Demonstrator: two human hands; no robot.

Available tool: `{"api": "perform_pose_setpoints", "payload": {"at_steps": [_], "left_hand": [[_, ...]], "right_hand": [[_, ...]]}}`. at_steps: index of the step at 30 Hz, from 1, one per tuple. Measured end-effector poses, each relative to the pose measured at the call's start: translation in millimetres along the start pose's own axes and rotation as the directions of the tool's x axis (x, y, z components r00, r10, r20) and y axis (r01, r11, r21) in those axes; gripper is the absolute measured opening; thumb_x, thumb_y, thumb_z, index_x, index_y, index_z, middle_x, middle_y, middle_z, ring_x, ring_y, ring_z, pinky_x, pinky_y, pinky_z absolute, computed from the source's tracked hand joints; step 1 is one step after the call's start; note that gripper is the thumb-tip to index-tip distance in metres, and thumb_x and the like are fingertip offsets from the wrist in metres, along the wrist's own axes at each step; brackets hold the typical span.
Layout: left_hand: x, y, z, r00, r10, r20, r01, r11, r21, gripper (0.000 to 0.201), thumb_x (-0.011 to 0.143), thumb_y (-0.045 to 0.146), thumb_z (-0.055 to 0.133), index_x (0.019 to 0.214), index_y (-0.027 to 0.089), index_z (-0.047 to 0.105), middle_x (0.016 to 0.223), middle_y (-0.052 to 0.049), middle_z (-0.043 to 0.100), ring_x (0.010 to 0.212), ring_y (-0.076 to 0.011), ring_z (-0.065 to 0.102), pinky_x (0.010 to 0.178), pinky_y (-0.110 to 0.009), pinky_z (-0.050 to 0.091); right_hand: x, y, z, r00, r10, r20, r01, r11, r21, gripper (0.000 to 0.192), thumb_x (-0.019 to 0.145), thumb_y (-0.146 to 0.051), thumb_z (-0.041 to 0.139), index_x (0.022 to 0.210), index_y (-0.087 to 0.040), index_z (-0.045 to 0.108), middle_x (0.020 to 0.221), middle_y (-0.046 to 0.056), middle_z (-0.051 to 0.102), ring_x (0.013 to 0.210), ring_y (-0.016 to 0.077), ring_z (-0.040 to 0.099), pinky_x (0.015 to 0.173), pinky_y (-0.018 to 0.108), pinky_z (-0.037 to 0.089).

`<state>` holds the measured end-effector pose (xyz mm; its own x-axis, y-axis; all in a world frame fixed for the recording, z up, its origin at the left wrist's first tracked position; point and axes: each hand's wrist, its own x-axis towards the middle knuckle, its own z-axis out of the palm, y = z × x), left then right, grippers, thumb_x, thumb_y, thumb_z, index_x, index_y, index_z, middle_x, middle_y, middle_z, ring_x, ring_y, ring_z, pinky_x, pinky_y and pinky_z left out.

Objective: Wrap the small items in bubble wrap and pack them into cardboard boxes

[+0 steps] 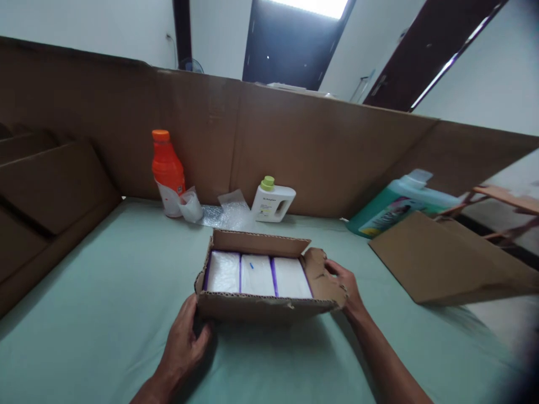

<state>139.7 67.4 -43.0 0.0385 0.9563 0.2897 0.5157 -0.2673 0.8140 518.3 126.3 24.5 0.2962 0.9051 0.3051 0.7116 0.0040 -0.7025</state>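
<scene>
Corrugated brown cardboard, shallow open-topped box (pixel 261 306), rectangular, edges torn and ragged, fluting visible along the near wall; it sits at the middle of the pale green fabric-covered table (pixel 105 292). Contents: three white flat packs (pixel 256 275) in glossy wrap, laid side by side, parted by thin purple edges.

Left hand (pixel 183 342): fingers curled against the box's near left corner, holding it. Right hand (pixel 343 286): fingers closed on the torn right end flap, pinching the cardboard.

Behind the box, against the tall brown cardboard screen (pixel 295 151) with vertical fold lines: an orange plastic bottle with orange cap and white label (pixel 167 171), upright; crumpled clear bubble wrap (pixel 223 213) just beside it; a small white plastic jug with handle and lime-green cap (pixel 273 202), upright. To the right, a large teal plastic canister with a colourful label (pixel 396 205), lying tilted, its lower part covered by a flat brown cardboard sheet (pixel 446 264). Stacked brown cardboard pieces (pixel 46 191) at the far left.
</scene>
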Motion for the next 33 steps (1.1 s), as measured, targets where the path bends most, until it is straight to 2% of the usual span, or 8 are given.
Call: {"api": "perform_pose_setpoints", "payload": {"at_steps": [4, 6, 10, 14, 17, 22, 28, 33], "left_hand": [[2, 6, -7.0, 0.997, -0.069, 0.021, 0.069, 0.998, -0.008, 0.034, 0.08, 0.041, 0.055, 0.104, 0.018, 0.061, 0.091, -0.01, 0.068, 0.076, -0.0244, 0.064, 0.067, -0.037, 0.054], [2, 8, -9.6, 0.995, -0.097, 0.036, 0.097, 0.995, -0.003, 0.033, 0.078, 0.043, 0.056, 0.1, 0.019, 0.059, 0.084, -0.006, 0.064, 0.067, -0.0207, 0.059, 0.059, -0.033, 0.05], [1, 14, -11.0, 0.988, -0.14, 0.062, 0.141, 0.99, 0.001, 0.032, 0.077, 0.047, 0.057, 0.094, 0.02, 0.055, 0.073, 0.0, 0.055, 0.053, -0.0152, 0.047, 0.05, -0.029, 0.042], [1, 26, -10.3, 0.985, -0.163, 0.062, 0.163, 0.987, 0.004, 0.036, 0.076, 0.049, 0.058, 0.096, 0.02, 0.053, 0.074, 0.0, 0.056, 0.055, -0.0155, 0.047, 0.051, -0.029, 0.04], [9, 31, -8.7, 0.987, -0.151, 0.063, 0.151, 0.989, 0.008, 0.037, 0.076, 0.045, 0.057, 0.101, 0.019, 0.054, 0.073, 0.0, 0.056, 0.058, -0.0171, 0.049, 0.054, -0.029, 0.04], [53, 28, -0.6, 0.988, -0.141, 0.069, 0.141, 0.99, 0.008, 0.036, 0.073, 0.036, 0.057, 0.104, 0.018, 0.056, 0.066, 0.003, 0.052, 0.054, -0.0151, 0.046, 0.054, -0.027, 0.039], [98, 15, 19.1, 0.99, -0.12, 0.073, 0.126, 0.989, -0.075, 0.051, 0.073, 0.03, 0.059, 0.122, 0.017, 0.056, 0.095, -0.005, 0.067, 0.085, -0.0208, 0.062, 0.079, -0.032, 0.05], [58, 4, 20.1, 0.97, -0.234, 0.068, 0.243, 0.927, -0.286, 0.083, 0.082, 0.036, 0.06, 0.154, 0.018, 0.024, 0.141, -0.018, 0.055, 0.126, -0.027, 0.056, 0.108, -0.044, 0.042]], "right_hand": [[-78, 31, -74, 0.991, 0.123, 0.061, -0.112, 0.98, -0.163, 0.045, 0.076, -0.062, 0.061, 0.082, -0.02, 0.077, 0.084, 0.009, 0.078, 0.078, 0.0273, 0.072, 0.073, 0.037, 0.057], [-115, 35, -96, 0.993, 0.117, 0.031, -0.104, 0.955, -0.278, 0.042, 0.077, -0.06, 0.063, 0.086, -0.022, 0.077, 0.085, 0.009, 0.077, 0.078, 0.0271, 0.071, 0.075, 0.039, 0.056], [-151, 13, -84, 0.998, 0.054, 0.009, -0.051, 0.972, -0.228, 0.039, 0.084, -0.052, 0.06, 0.104, -0.021, 0.073, 0.096, 0.01, 0.073, 0.077, 0.0227, 0.067, 0.072, 0.036, 0.055], [-134, -20, -22, 0.976, -0.001, 0.219, -0.002, 1.0, 0.014, 0.054, 0.079, -0.04, 0.065, 0.127, -0.016, 0.061, 0.125, 0.016, 0.066, 0.093, 0.0251, 0.068, 0.077, 0.037, 0.056], [-107, -37, 18, 0.951, -0.01, 0.309, -0.025, 0.994, 0.11, 0.048, 0.075, -0.032, 0.067, 0.12, -0.016, 0.062, 0.114, 0.014, 0.071, 0.094, 0.0269, 0.068, 0.078, 0.038, 0.055], [-67, -47, 49, 0.965, -0.068, 0.254, 0.039, 0.992, 0.12, 0.04, 0.08, -0.023, 0.059, 0.119, -0.017, 0.062, 0.106, 0.011, 0.074, 0.089, 0.0246, 0.068, 0.081, 0.038, 0.054], [-48, -34, 40, 0.98, -0.101, 0.17, 0.097, 0.995, 0.03, 0.039, 0.084, -0.024, 0.054, 0.122, -0.019, 0.063, 0.125, 0.013, 0.068, 0.116, 0.0291, 0.061, 0.101, 0.046, 0.047], [-55, 3, -13, 0.995, 0.015, 0.096, 0.017, 0.945, -0.326, 0.041, 0.084, -0.026, 0.053, 0.122, -0.018, 0.066, 0.133, 0.015, 0.065, 0.125, 0.0332, 0.054, 0.107, 0.051, 0.039]]}}
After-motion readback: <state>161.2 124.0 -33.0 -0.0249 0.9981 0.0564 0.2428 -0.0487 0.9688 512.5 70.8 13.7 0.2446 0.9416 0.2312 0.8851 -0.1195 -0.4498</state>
